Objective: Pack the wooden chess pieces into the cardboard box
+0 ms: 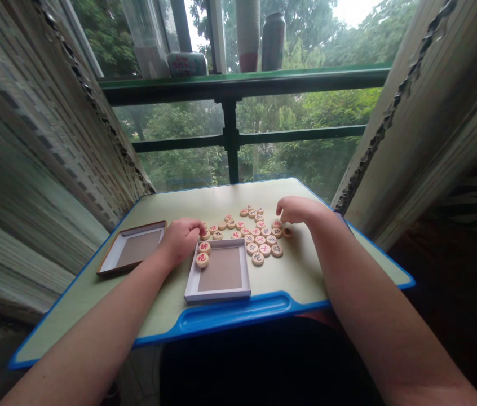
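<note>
My left hand [182, 239] is at the left end of a loose group of round wooden Chinese chess pieces. Its fingers are pressed together on a chess piece [205, 234], partly hidden by the fingertips. My right hand [300, 210] hovers at the right side of the group, fingers curled down just over a red-marked piece [277, 224]; what they hold, if anything, is hidden. Between my arms lies an open shallow box [246, 276] with white walls. Inside its left side sit two red-marked pieces [202, 259], one behind the other.
A brown-rimmed box lid [111, 269] lies left of my left hand. The pale table [301, 276] has a blue edge and a blue pen groove [234, 316] in front. Behind it is a green window rail [306, 80] with cans [273, 42] and cups. Curtains hang on both sides.
</note>
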`<action>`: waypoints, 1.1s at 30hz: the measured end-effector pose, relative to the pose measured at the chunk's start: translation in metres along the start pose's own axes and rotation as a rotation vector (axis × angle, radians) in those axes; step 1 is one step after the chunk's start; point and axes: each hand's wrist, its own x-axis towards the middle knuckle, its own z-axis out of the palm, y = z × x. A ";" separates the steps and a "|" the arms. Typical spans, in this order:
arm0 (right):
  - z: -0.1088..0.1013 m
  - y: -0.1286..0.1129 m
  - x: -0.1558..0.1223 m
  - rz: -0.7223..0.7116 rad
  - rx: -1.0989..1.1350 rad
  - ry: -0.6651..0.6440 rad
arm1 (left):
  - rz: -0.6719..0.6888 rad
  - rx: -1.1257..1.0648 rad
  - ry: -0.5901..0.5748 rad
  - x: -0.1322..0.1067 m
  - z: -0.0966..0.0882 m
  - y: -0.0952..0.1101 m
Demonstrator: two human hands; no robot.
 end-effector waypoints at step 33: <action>0.006 0.003 -0.007 0.210 0.613 -0.330 | -0.097 -0.020 -0.067 0.004 0.005 -0.012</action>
